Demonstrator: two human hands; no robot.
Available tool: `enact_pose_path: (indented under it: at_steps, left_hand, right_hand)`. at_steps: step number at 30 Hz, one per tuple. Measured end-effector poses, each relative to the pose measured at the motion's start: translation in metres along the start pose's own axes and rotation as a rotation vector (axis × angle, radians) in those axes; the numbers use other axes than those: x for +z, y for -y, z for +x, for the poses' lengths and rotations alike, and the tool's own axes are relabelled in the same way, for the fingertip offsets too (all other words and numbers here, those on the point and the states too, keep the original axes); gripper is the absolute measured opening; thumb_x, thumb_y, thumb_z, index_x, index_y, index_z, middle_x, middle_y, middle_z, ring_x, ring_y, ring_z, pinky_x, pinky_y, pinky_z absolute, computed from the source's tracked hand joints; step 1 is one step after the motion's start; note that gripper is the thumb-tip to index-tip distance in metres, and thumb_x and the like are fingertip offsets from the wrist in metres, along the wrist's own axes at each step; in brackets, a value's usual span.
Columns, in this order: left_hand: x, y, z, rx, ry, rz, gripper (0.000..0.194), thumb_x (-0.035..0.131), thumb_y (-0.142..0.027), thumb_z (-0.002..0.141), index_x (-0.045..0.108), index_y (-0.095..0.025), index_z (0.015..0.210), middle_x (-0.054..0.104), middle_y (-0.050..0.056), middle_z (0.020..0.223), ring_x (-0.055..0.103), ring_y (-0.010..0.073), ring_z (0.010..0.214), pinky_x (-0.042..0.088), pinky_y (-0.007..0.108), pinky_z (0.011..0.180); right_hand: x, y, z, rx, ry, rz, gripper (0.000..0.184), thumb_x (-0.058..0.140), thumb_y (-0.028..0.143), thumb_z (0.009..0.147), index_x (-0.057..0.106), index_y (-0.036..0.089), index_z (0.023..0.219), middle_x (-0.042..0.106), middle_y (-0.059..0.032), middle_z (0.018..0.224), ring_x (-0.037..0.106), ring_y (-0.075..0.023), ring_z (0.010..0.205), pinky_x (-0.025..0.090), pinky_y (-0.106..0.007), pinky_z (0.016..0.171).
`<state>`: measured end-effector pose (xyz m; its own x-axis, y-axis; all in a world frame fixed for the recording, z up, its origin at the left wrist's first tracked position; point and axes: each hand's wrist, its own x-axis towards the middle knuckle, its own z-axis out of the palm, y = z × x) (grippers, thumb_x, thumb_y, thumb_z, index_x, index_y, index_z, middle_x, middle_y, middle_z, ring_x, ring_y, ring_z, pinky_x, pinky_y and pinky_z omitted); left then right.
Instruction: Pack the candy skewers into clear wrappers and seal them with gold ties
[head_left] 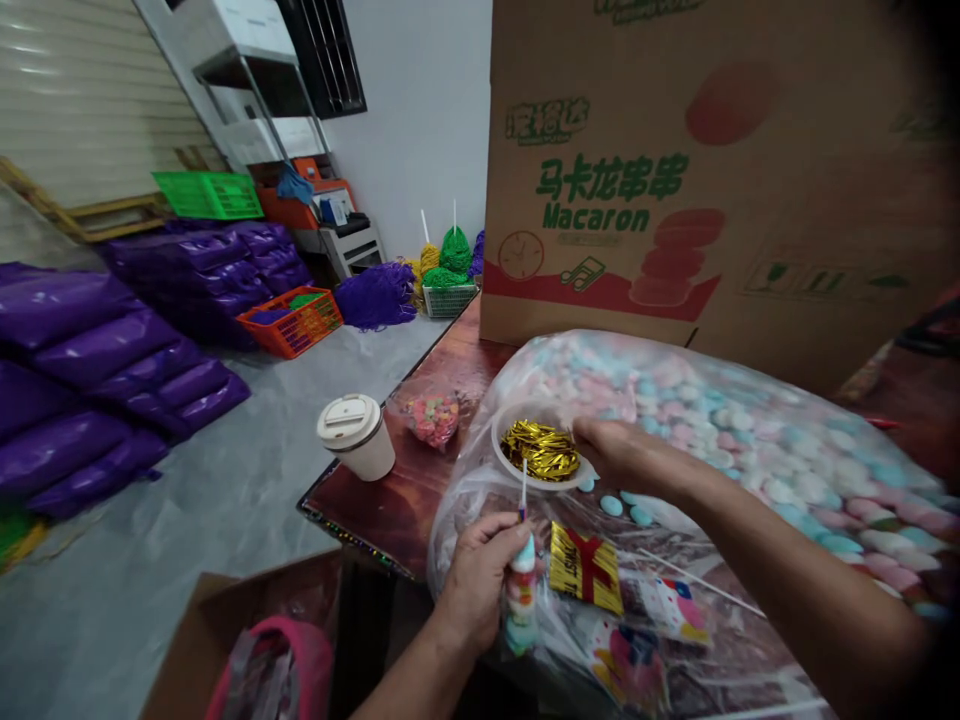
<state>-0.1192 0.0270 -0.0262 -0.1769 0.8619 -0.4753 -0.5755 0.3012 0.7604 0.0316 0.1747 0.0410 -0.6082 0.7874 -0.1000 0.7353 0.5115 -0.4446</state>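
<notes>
My left hand (480, 575) is closed around a stick of stacked pastel macaron candies (523, 590) in a clear wrapper, held upright with its white stick poking up. My right hand (611, 452) reaches into a white bowl (510, 425) full of gold twist ties (541, 450), fingers pinched at the pile; what they grip is too small to make out. The bowl rests on a large clear bag of pink, blue and white macaron candies (750, 440). A gold printed wrapper (585, 568) lies just right of my left hand.
A big Macaron carton (675, 170) stands behind the bag on the dark wooden table (390, 500). A lidded paper cup (356, 435) and a small candy bag (433, 415) sit near the table's left edge. Purple sacks (90, 380) and baskets cover the floor.
</notes>
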Motion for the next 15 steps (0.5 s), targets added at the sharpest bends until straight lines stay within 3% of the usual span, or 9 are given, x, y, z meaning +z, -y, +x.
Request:
enact_pose_path:
  at_steps: [2, 4, 6, 8, 11, 15]
  left_hand:
    - [0.014, 0.002, -0.002, -0.016, 0.053, -0.011, 0.028, 0.074, -0.033, 0.056, 0.062, -0.012, 0.071, 0.062, 0.002, 0.061, 0.055, 0.0108, 0.047, 0.038, 0.020, 0.046]
    - [0.028, 0.006, -0.004, -0.039, 0.100, 0.002, 0.025, 0.072, -0.031, 0.057, 0.062, -0.013, 0.070, 0.059, 0.001, 0.056, 0.052, 0.0099, 0.044, 0.036, 0.020, 0.045]
    - [0.042, 0.014, -0.007, -0.042, 0.147, 0.037, 0.019, 0.069, -0.027, 0.058, 0.062, -0.013, 0.069, 0.055, -0.001, 0.052, 0.046, 0.0080, 0.042, 0.033, 0.020, 0.044]
    - [0.055, 0.023, -0.012, -0.008, 0.199, 0.085, 0.011, 0.064, -0.022, 0.059, 0.061, -0.012, 0.064, 0.051, -0.003, 0.050, 0.042, 0.0067, 0.043, 0.031, 0.019, 0.045]
    - [0.070, 0.033, -0.020, 0.005, 0.258, 0.183, 0.010, 0.060, -0.021, 0.061, 0.056, -0.012, 0.057, 0.046, -0.004, 0.049, 0.038, 0.0062, 0.046, 0.029, 0.018, 0.046]
    - [0.073, 0.040, -0.032, 0.001, 0.352, 0.413, 0.019, 0.059, -0.028, 0.067, 0.053, -0.013, 0.057, 0.045, -0.003, 0.051, 0.038, 0.0070, 0.048, 0.030, 0.019, 0.047]
  right_hand:
    - [0.001, 0.003, -0.040, -0.071, 0.042, 0.135, 0.021, 0.041, 0.028, 0.087, 0.051, 0.019, 0.071, 0.053, 0.0012, 0.061, 0.048, -0.0106, 0.055, 0.038, -0.021, 0.049]
    - [0.015, 0.007, -0.077, -0.130, 0.030, 0.448, 0.023, 0.039, 0.036, 0.089, 0.049, 0.019, 0.078, 0.052, 0.0005, 0.068, 0.047, -0.0109, 0.061, 0.040, -0.021, 0.054]
    - [0.036, 0.010, -0.105, -0.094, -0.055, 0.718, 0.023, 0.040, 0.039, 0.088, 0.049, 0.018, 0.083, 0.050, 0.0005, 0.071, 0.046, -0.0110, 0.064, 0.040, -0.021, 0.056]
    - [0.054, 0.011, -0.122, -0.022, -0.187, 0.850, 0.020, 0.043, 0.037, 0.087, 0.048, 0.018, 0.083, 0.048, 0.0013, 0.070, 0.046, -0.0109, 0.063, 0.040, -0.021, 0.056]
    - [0.069, 0.006, -0.134, 0.035, -0.350, 0.847, 0.017, 0.045, 0.034, 0.086, 0.045, 0.019, 0.079, 0.046, 0.0028, 0.067, 0.045, -0.0111, 0.061, 0.039, -0.022, 0.057]
    - [0.076, -0.006, -0.147, 0.067, -0.409, 0.655, 0.012, 0.044, 0.028, 0.085, 0.042, 0.020, 0.076, 0.047, 0.0031, 0.064, 0.044, -0.0116, 0.059, 0.037, -0.023, 0.054]
